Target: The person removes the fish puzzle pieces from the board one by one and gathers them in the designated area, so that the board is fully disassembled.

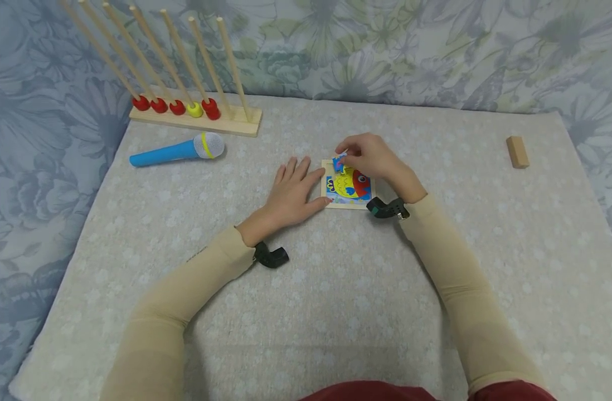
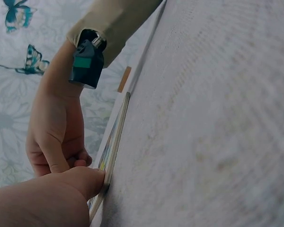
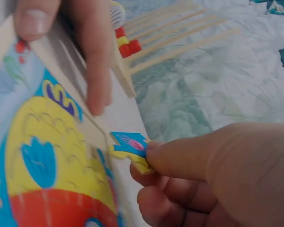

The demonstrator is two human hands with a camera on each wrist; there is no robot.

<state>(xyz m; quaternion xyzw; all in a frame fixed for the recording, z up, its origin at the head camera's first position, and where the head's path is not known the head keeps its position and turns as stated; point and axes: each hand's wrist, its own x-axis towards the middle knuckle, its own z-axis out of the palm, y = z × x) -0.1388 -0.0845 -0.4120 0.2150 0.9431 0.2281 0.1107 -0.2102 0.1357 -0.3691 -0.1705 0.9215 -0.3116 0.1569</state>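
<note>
Soft, even light surrounds the puzzle board point(image 1: 347, 206); faint shadows edge the sleeves point(image 1: 178, 301) on its near side. The left wrist view (noticeably dimmer) shows the tabletop point(image 2: 213, 132) beside the board blurred.

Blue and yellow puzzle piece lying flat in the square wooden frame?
No: the right grip pinches the blue and yellow puzzle piece by its edge, not lying in the square wooden frame.

Is a pale cloth-covered surface point(image 1: 326, 301). Bears bead rack point(image 1: 200, 123) at back left, blue microphone point(image 1: 171, 153), fish puzzle point(image 1: 347, 189), wooden block point(image 1: 517, 152).
</note>
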